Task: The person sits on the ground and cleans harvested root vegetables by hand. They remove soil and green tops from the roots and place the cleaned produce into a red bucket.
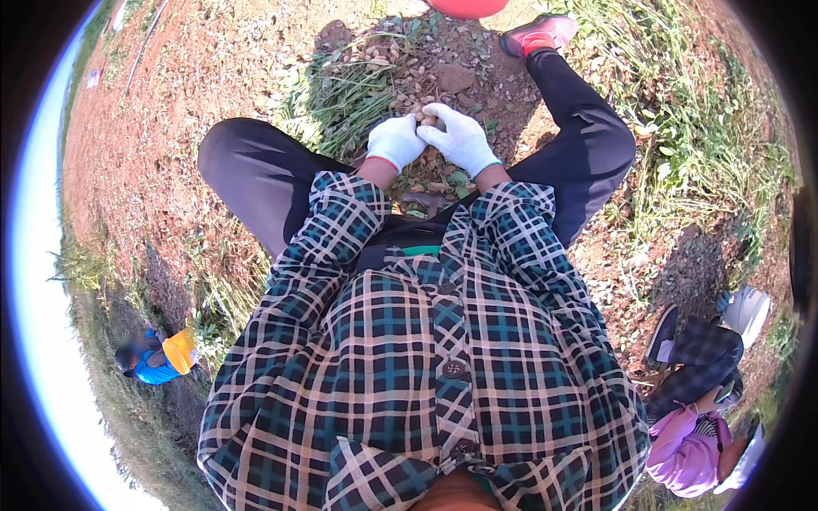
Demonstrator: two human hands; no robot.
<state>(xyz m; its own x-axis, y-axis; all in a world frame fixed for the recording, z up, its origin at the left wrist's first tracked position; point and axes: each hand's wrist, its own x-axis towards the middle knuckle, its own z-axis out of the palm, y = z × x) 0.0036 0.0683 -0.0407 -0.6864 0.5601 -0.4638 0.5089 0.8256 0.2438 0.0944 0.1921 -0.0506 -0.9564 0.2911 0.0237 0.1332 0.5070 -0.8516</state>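
Both my hands are in white knitted gloves and meet between my bent knees, low over the ground. My left hand (395, 141) has its fingers curled in against a small cluster of peanuts (429, 119). From the other side my right hand (461, 140) closes on the same peanuts, its fingers bent over toward the left hand. The gloves hide part of the cluster. Just beyond and to the left lies a heap of pulled green peanut plants (345, 92), with more loose peanuts (382, 56) at its far end.
A red rounded container (469, 7) shows at the top edge. A clod of soil (453, 78) lies beyond my hands. Cut greenery (682, 128) covers the ground to the right. One person in pink (688, 451) sits at lower right; another in blue and yellow (162, 356) is at far left.
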